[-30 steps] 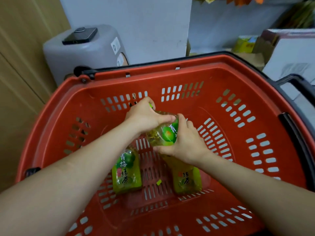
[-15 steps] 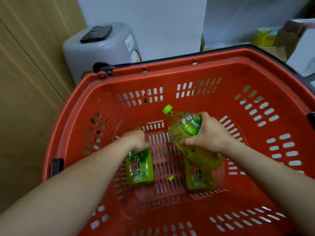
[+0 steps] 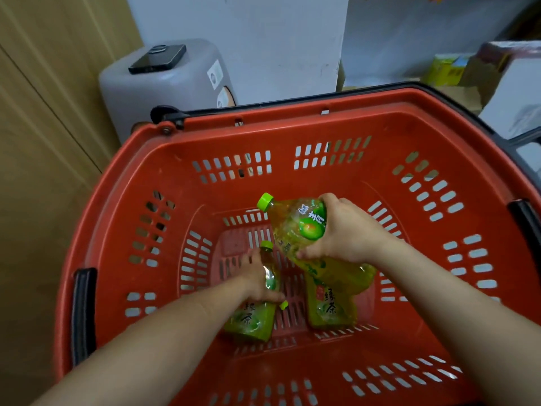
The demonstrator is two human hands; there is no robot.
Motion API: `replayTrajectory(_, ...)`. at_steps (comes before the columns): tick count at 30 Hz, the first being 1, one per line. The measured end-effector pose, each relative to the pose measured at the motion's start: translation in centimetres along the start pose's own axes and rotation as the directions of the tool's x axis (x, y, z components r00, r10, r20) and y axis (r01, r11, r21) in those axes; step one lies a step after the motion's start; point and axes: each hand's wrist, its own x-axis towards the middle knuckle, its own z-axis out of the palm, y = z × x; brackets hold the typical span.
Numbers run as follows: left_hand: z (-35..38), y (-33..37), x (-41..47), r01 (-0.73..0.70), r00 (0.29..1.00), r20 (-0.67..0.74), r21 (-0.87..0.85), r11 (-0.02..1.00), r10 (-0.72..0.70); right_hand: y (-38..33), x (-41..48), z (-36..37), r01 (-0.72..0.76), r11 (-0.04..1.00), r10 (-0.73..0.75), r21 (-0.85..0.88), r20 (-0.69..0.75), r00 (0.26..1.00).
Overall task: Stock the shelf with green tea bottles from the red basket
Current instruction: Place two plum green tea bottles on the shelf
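The red basket (image 3: 292, 136) fills the view below me. My right hand (image 3: 345, 230) grips a green tea bottle (image 3: 295, 227) around its labelled middle and holds it tilted above the basket floor, green cap pointing up and left. My left hand (image 3: 257, 276) is closed around a second green tea bottle (image 3: 254, 320) that lies on the basket floor at left. A third green tea bottle (image 3: 330, 306) lies on the floor to the right, partly hidden under the raised one. No shelf is in view.
A grey plastic container (image 3: 164, 83) with a black phone (image 3: 158, 58) on top stands behind the basket at left. A wooden panel (image 3: 44, 142) runs along the left. Cardboard boxes (image 3: 474, 71) sit at the back right. Black handles (image 3: 83, 312) flank the basket.
My left hand let go of the shared bottle and dropped onto the bottle lying at left. My right hand has lifted its bottle higher off the basket floor.
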Motion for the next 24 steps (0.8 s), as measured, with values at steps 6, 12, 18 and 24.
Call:
replayTrajectory(6, 1.4, 1.3, -0.2, 0.117, 0.982, -0.137, -0.112, 0.987, -0.132, 0.0, 0.3, -0.6, -0.023, 1.000, 0.024, -0.020, 0.024, 0.999)
replayTrajectory(12, -3.9, 0.6, -2.0, 0.047, 0.992, -0.111, -0.055, 0.997, -0.053, 0.2, 0.8, -1.6, -0.050, 0.996, 0.049, -0.078, -0.018, 0.999)
replayTrajectory(18, -12.6, -0.4, -9.6, -0.149, 0.943, -0.334, -0.377, 0.914, 0.016, -0.5, 3.0, -4.6, -0.027, 0.999, 0.027, -0.043, 0.015, 1.000)
replayTrajectory(24, -14.7, -2.3, -15.1, -0.468, 0.744, -0.668, -0.495, 0.732, 0.023, -2.1, 4.7, -7.0, 0.081, 0.997, -0.081, -0.002, -0.075, 0.994)
